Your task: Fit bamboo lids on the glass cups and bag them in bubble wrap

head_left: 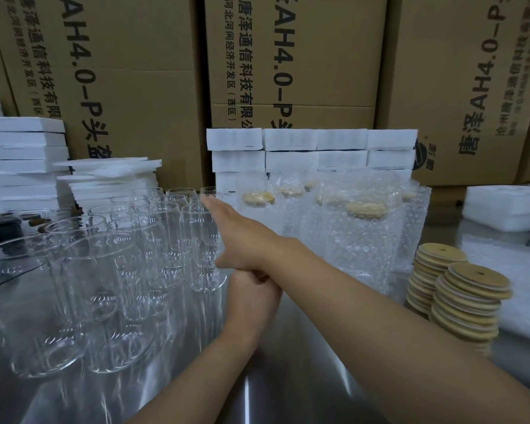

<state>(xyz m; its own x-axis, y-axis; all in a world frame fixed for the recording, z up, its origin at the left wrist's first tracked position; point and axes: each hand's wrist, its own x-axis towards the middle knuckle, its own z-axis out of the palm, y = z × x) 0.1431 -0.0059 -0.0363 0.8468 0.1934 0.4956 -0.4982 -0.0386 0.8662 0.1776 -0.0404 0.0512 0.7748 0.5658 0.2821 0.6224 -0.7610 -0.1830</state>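
On table (pixel 288 381) | glass cups (pixel 162 237) clear, open-topped | right hand (pixel 239 234) flat | left hand (pixel 254 298) curled, hold unclear

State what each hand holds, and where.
Right hand holds nothing; its straight fingers reach over the glass cups. Left hand curls under the right wrist; any hold cannot be told.

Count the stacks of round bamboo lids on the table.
2, both at the right: the near stack of round bamboo lids and the far stack just behind it. More may be hidden.
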